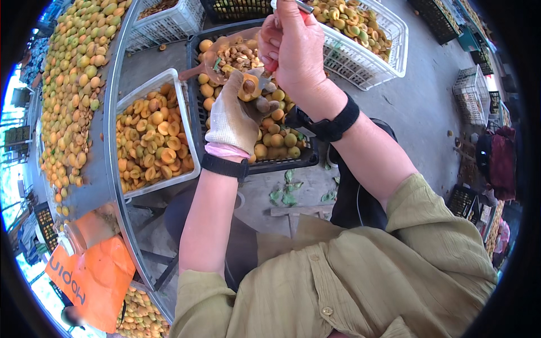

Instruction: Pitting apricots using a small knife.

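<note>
My gloved left hand [236, 112] holds a halved apricot [248, 88] with its brown pit showing. Bare and raised just to the right of it, my right hand [291, 46] is closed around a red-handled tool [271, 65] with a metal end; its working end is partly hidden between the hands. Beneath both hands is a black plastic crate [253, 169] of whole apricots [277, 140]. A translucent plastic bowl with a handle [192, 72] rests on that crate, holding pits [241, 57] and bits of fruit. Left of the crate, a white plastic basket [179, 84] holds apricot halves [148, 148].
A metal-edged table [110, 126] piled with apricots [78, 63] runs along the left. White crates of halves [365, 72] and of brown pieces [169, 25] stand beyond. An orange bag [95, 274] and a jar [72, 238] lie at the lower left. Leaves [289, 190] litter the floor.
</note>
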A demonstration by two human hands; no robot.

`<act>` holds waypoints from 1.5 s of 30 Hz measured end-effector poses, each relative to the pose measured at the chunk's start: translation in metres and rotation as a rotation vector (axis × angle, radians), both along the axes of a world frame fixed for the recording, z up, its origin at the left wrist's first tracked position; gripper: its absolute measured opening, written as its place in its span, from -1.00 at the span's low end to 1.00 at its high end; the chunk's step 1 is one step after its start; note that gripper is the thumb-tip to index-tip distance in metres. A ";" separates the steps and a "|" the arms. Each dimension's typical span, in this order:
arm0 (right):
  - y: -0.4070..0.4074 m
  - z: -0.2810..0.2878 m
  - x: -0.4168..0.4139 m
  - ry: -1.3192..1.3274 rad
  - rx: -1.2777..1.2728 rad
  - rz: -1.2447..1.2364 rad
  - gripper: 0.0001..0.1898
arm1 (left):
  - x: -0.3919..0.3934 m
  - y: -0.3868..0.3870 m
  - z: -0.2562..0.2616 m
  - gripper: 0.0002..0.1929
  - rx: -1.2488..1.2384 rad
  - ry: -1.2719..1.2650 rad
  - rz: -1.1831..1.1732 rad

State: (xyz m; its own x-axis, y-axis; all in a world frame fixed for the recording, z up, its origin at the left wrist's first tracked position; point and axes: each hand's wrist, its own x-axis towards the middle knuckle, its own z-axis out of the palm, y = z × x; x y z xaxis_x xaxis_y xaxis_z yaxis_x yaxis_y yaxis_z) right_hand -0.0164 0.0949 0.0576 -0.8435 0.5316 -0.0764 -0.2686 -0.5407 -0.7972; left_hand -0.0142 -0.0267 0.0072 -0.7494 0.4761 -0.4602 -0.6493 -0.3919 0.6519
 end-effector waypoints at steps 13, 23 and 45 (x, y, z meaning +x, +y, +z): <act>0.002 -0.034 -0.012 0.231 0.164 0.038 -0.58 | 0.013 0.010 0.007 -0.69 -0.235 0.354 -0.001; 0.007 -0.062 -0.023 0.452 0.083 0.100 -0.56 | -0.002 0.024 0.005 -0.77 -0.042 -0.396 0.196; 0.042 0.001 0.049 -0.539 0.505 0.659 -0.77 | 0.080 -0.070 -0.028 -0.73 -0.194 -0.240 -0.039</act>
